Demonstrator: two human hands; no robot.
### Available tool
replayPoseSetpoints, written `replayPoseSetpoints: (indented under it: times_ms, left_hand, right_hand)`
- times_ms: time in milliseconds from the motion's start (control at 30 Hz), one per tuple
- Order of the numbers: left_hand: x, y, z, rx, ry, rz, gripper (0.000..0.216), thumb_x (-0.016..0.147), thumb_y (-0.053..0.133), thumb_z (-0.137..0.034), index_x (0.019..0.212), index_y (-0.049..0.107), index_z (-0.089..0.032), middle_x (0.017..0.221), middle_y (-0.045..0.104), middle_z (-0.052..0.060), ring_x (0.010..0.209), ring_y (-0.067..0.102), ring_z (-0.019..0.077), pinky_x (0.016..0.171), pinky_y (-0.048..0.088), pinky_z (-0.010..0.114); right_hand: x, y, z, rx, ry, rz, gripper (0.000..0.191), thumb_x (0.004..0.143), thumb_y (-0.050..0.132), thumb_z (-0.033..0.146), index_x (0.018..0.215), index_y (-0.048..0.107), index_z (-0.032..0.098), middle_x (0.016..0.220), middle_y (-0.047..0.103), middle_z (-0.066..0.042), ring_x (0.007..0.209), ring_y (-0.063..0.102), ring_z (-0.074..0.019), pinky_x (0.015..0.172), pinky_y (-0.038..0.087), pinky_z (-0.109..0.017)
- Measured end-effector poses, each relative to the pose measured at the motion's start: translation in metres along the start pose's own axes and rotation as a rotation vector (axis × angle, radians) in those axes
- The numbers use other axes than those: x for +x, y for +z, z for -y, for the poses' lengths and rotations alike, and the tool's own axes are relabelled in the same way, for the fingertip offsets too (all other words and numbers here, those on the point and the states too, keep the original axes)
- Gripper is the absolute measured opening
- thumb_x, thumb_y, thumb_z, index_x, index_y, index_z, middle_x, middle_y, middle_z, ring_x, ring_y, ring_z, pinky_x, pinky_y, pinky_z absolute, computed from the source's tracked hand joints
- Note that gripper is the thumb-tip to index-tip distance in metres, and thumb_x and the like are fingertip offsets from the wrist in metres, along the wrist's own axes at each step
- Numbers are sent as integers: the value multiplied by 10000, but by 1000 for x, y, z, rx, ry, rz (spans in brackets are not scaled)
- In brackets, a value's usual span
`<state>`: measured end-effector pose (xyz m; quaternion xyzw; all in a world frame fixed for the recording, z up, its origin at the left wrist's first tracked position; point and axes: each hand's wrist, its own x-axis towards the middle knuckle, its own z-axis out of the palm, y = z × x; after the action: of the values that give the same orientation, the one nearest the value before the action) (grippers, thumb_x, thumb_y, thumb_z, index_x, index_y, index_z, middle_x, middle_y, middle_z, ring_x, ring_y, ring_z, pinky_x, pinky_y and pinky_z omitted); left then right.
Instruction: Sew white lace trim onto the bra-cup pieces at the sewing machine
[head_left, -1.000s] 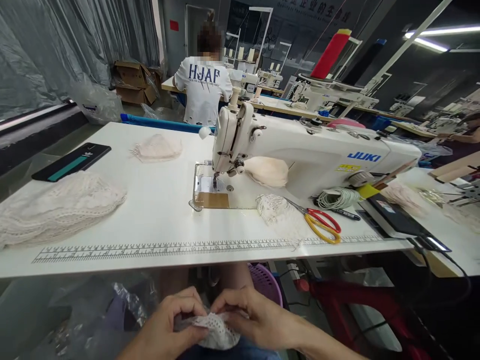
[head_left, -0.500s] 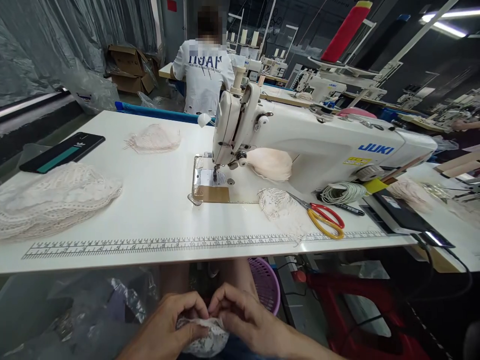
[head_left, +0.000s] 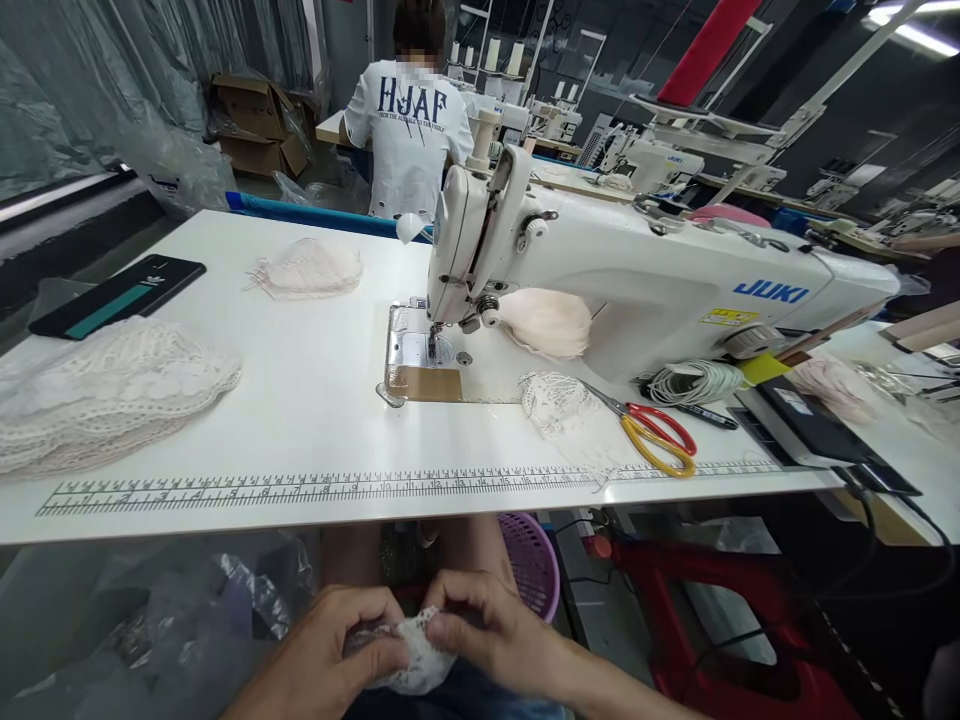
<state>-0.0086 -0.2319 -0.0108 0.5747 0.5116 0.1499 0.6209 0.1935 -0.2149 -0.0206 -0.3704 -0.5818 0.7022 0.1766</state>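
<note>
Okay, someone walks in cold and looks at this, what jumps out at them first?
Probably the big white sewing machine across the middle of the white table. Then the red and yellow scissors lying in front of it, and, below the table edge, the left hand and right hand pinching a small white lace piece.

Lace piece (head_left: 409,655): largely covered by the left hand (head_left: 330,650) and right hand (head_left: 487,635), lower edge hidden between them; both forearms cut off by the bottom edge. Lace stack (head_left: 105,390): left end cut off by the picture's edge. Table (head_left: 315,400): hides the purple basket's (head_left: 532,565) upper part; ruler (head_left: 337,488) numerals too small to read.
</note>
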Motion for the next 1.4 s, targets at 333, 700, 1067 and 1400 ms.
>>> replayPoseSetpoints:
  times_ms: [333,700,1067,1400]
  left_hand:
    - [0,-2,0,101,-83,-45,210,784,577,-393,788,656,-199,764,610,-8,775,537,192,699,354,232]
    - [3,2,-3,95,-30,-46,216,768,601,-407,798,653,-200,785,632,-1,800,547,199,709,374,237]
    - [5,2,-13,28,-30,-81,190,745,609,-363,801,655,-188,737,630,-3,722,540,174,659,381,230]
    - [5,3,-14,1,-7,-83,191,773,588,-344,741,646,-165,683,577,-5,677,492,157,633,351,228]
  right_hand:
    - [-2,1,4,18,67,-5,261,717,719,348,786,566,148,692,501,33,650,422,-98,582,327,-191]
    - [4,0,7,-121,73,-112,263,667,763,298,727,557,146,647,484,55,610,395,-87,533,299,-174]
    - [2,-9,6,-60,54,-86,289,735,716,413,778,593,155,679,497,38,665,429,-107,582,338,-187]
    - [7,-8,1,-12,-1,-89,325,733,711,457,739,583,158,738,503,20,693,450,-119,619,332,-220]
